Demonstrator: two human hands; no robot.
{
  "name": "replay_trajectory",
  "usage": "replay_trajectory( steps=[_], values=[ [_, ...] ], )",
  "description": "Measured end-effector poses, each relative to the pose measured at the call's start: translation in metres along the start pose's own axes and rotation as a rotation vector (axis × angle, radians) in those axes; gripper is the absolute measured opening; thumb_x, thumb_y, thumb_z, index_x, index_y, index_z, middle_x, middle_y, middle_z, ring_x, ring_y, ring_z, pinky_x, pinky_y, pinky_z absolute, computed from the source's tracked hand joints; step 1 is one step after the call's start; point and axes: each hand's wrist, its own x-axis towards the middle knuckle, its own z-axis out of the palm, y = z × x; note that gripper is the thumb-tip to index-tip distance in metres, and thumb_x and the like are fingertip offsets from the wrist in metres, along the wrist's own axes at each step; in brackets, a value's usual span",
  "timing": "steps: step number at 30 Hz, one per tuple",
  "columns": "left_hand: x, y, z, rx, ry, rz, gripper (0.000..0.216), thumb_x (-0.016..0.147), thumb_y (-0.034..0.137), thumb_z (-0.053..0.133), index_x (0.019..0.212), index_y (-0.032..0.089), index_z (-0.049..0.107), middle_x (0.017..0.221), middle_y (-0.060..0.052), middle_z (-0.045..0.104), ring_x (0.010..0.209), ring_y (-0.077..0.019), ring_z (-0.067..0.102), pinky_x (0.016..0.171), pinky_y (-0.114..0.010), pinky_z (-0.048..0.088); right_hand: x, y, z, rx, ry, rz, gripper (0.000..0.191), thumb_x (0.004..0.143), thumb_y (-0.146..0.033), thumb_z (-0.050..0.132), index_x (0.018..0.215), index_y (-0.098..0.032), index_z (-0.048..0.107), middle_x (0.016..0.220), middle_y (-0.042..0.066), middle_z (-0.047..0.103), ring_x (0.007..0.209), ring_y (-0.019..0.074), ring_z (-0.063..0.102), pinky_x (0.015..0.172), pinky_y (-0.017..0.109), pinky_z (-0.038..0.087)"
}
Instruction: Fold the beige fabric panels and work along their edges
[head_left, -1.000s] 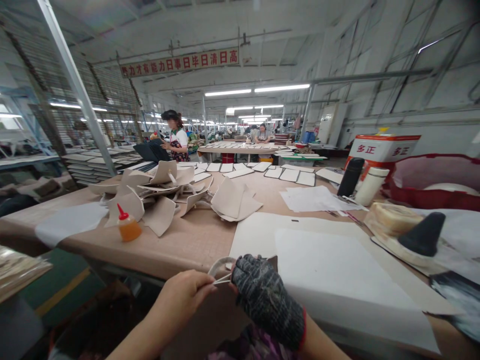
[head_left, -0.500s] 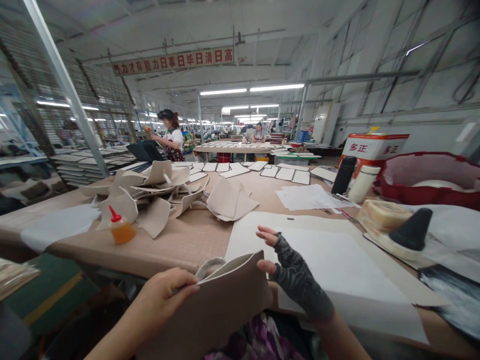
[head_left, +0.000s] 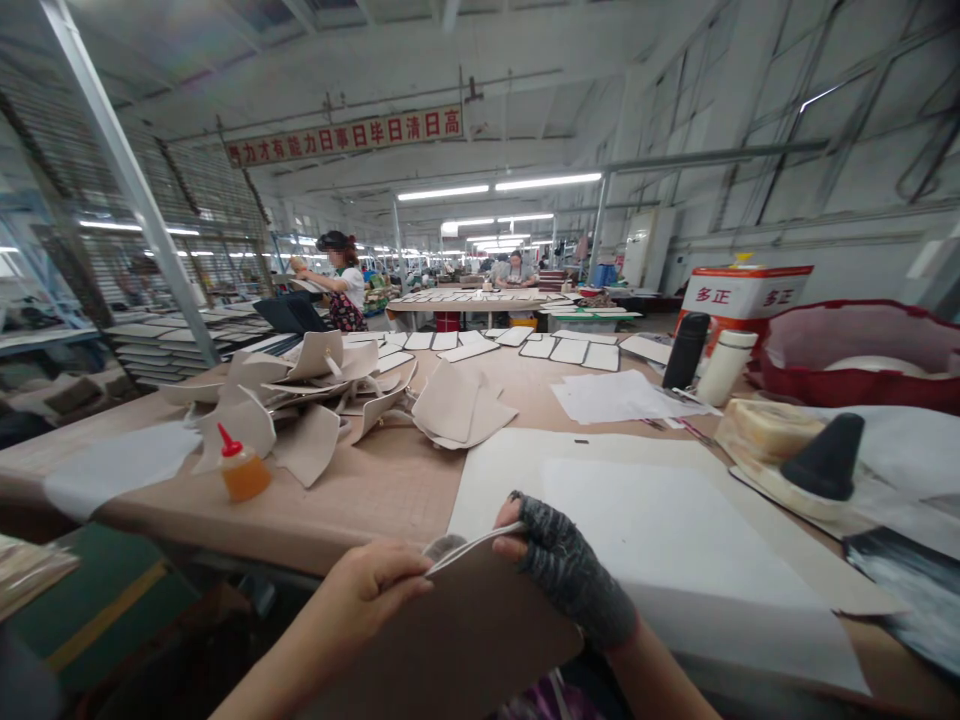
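A taupe leather-like panel [head_left: 450, 640], folded with its pale edges together, hangs over my lap at the table's front. My left hand [head_left: 382, 590] pinches its upper edge between thumb and fingers. My right hand [head_left: 562, 565], in a dark grey fingerless glove, grips the same edge farther right with thumb and fingertips. Between the hands a small grey loop [head_left: 444, 546] shows behind the edge. Beyond them lies a heap of similar beige pieces [head_left: 307, 385] with curled edges. A squeeze bottle [head_left: 243, 470] of orange liquid with a red nozzle stands left of my hands.
White sheets [head_left: 660, 540] cover the table's right front. At the right stand a black bottle [head_left: 686, 352], a cream bottle [head_left: 726, 366], a black cone [head_left: 823, 458] and a red basket [head_left: 862, 345]. White panels [head_left: 570, 351] lie farther back. A co-worker [head_left: 345, 285] stands at the left.
My right hand has closed from spread fingers onto the panel's upper edge. The panel's gaping edges have come together and lowered slightly. My left hand keeps its pinch.
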Motion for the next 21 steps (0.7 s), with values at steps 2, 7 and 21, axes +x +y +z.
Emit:
replay_trajectory(
  steps=[2,7,21],
  values=[
    [0.006,0.004,0.002,-0.016,0.007,0.021,0.02,0.082,0.028,0.05,0.083,0.022,0.069,0.08,0.0,0.066,0.079,-0.0161,0.058,0.073,-0.022,0.042,0.0,-0.004,0.0,0.009,-0.01,0.002,0.015,0.079,-0.031,0.056,0.074,-0.018,0.054,0.072,-0.002,0.052,0.07,0.0136,0.049,0.065,0.025,0.038],
    [0.014,0.014,0.008,-0.024,0.052,0.065,0.02,0.084,0.027,0.049,0.087,0.022,0.069,0.08,0.0,0.063,0.078,-0.015,0.057,0.071,-0.02,0.041,-0.001,-0.009,0.004,0.01,-0.039,0.007,0.017,0.079,-0.033,0.055,0.074,-0.017,0.055,0.071,-0.002,0.052,0.068,0.0133,0.048,0.064,0.024,0.038],
    [0.014,0.014,0.03,0.211,0.17,0.221,0.027,0.089,0.023,0.038,0.072,0.019,0.06,0.071,-0.002,0.058,0.071,-0.015,0.055,0.062,-0.022,0.037,-0.01,0.015,0.03,-0.944,0.15,-0.541,0.017,0.084,-0.028,0.047,0.086,-0.019,0.061,0.081,0.009,0.063,0.077,0.0239,0.057,0.072,0.038,0.045]
  ],
)
